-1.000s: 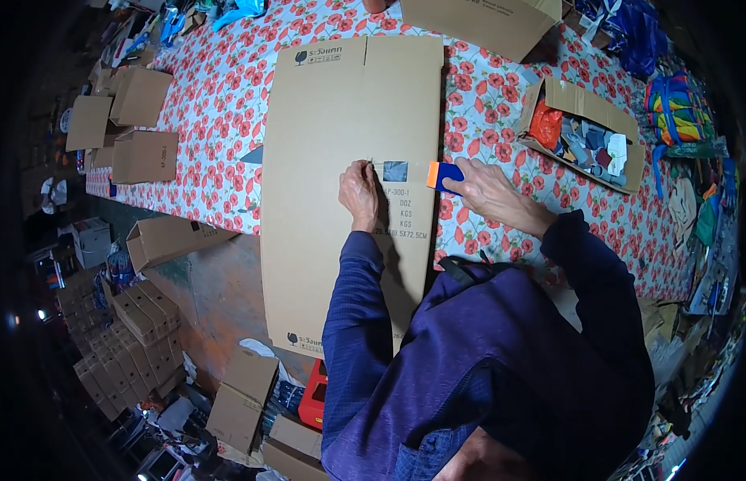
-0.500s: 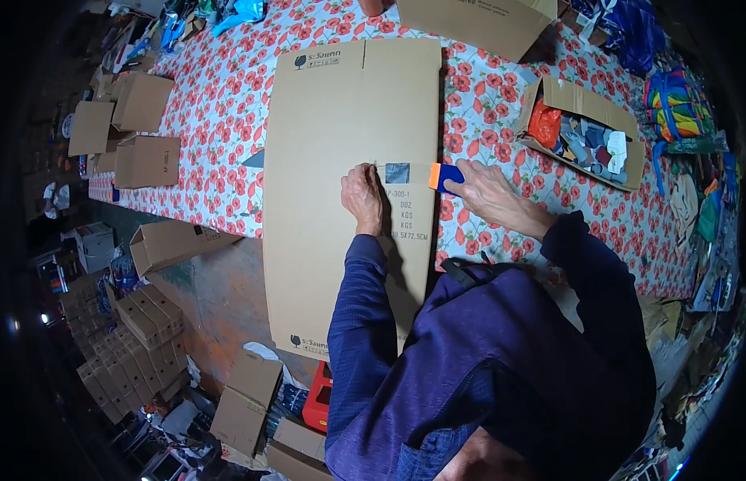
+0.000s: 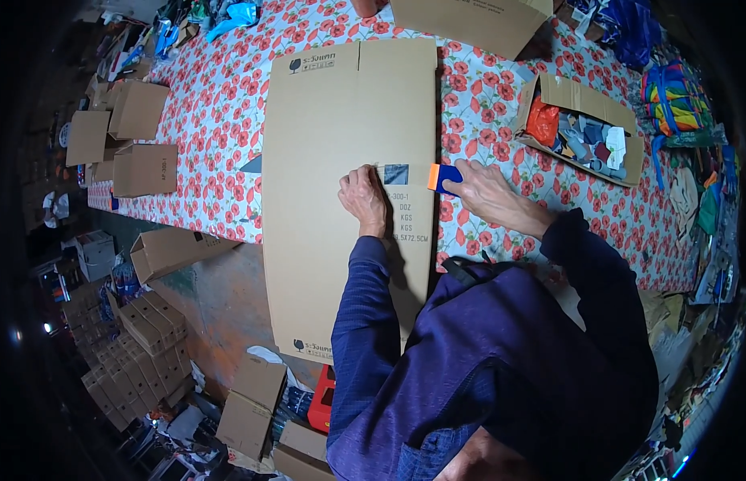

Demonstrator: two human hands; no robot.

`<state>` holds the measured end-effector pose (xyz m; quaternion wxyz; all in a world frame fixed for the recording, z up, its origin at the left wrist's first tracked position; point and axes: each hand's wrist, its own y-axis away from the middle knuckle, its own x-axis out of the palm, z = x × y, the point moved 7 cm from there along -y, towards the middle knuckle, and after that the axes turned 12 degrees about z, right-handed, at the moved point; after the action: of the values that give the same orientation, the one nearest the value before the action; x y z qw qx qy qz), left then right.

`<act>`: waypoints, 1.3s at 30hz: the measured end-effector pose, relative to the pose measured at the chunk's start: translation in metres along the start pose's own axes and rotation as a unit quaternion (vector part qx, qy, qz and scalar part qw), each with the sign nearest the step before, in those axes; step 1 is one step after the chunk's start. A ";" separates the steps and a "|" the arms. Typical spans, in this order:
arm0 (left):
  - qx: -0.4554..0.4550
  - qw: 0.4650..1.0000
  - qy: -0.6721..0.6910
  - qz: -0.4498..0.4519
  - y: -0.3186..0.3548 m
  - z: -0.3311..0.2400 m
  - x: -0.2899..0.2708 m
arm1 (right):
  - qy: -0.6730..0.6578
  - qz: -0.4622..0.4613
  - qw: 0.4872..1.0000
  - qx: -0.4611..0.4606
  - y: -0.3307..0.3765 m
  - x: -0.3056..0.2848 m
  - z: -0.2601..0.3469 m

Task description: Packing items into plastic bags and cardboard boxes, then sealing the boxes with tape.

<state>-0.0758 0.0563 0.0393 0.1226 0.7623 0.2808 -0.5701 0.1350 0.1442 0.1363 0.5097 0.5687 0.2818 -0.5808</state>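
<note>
A large flat cardboard carton [image 3: 341, 120] lies lengthwise in front of me, its near end reaching past the table edge. My right hand [image 3: 485, 192] grips a blue and orange tape dispenser [image 3: 445, 178] at the carton's right edge. From it a strip of clear tape [image 3: 418, 175] runs left across the cardboard, over a dark square patch [image 3: 396, 174]. My left hand [image 3: 363, 199] rests on the carton at the strip's left end, fingers bunched together. Whatever its fingertips pinch, if anything, is hidden. Dark printing shows just below the tape.
A flower-patterned cloth covers the table [image 3: 204, 144]. On the right stands an open box of scraps [image 3: 581, 132], and another carton [image 3: 477, 24] lies at the back. Small open boxes [image 3: 144, 170] sit on the left. Stacked cartons [image 3: 140, 361] and a red case [image 3: 321, 397] are on the floor.
My left hand has shifted very slightly left and down on the carton. My right hand and the tape dispenser stay almost in place. The whole view has tilted slightly.
</note>
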 end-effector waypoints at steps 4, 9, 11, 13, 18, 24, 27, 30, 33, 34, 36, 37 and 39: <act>-0.022 1.000 -0.019 -0.004 0.002 -0.007 0.000 | 0.006 -0.003 1.000 0.000 -0.004 0.002 -0.002; -0.120 0.990 -0.010 -0.078 0.005 0.010 -0.011 | -0.027 -0.015 0.999 -0.009 -0.008 0.006 -0.003; -0.122 0.991 0.002 -0.053 0.000 0.020 -0.012 | -0.026 -0.010 1.000 -0.009 -0.010 0.009 -0.004; -0.127 0.992 0.027 -0.004 -0.008 0.033 -0.013 | -0.022 0.001 1.000 -0.010 -0.012 0.011 -0.006; 0.049 0.998 0.035 0.002 0.012 0.001 -0.011 | -0.009 0.025 0.999 -0.022 -0.022 0.003 -0.002; 0.095 0.984 -0.052 0.144 0.032 -0.032 0.007 | 0.020 0.102 0.994 -0.029 -0.049 -0.001 0.006; 0.023 0.987 -0.056 0.149 0.027 -0.034 0.021 | 0.041 0.136 0.989 -0.030 -0.081 -0.012 0.020; -0.041 0.985 -0.058 0.156 0.017 -0.028 0.034 | 0.064 0.264 0.961 -0.058 -0.108 -0.001 0.041; -0.073 0.983 -0.075 0.153 0.004 -0.014 0.039 | 0.142 0.340 0.929 -0.039 -0.131 0.016 0.058; -0.083 0.982 -0.081 0.151 -0.001 -0.008 0.040 | 0.168 0.363 0.916 -0.031 -0.134 0.021 0.058; -0.100 0.981 -0.081 0.143 -0.008 0.011 0.040 | 0.195 0.365 0.909 -0.051 -0.132 0.027 0.072; -0.106 0.981 -0.082 0.137 -0.014 0.018 0.039 | 0.215 0.367 0.903 -0.061 -0.126 0.029 0.079; -0.119 0.981 -0.083 0.125 -0.020 0.030 0.038 | 0.256 0.369 0.890 -0.082 -0.121 0.032 0.089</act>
<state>-0.1038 0.0682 -0.0028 0.3060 0.7212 0.2377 -0.5743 -0.0032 0.0940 0.0928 0.6425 0.7168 0.2187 -0.1602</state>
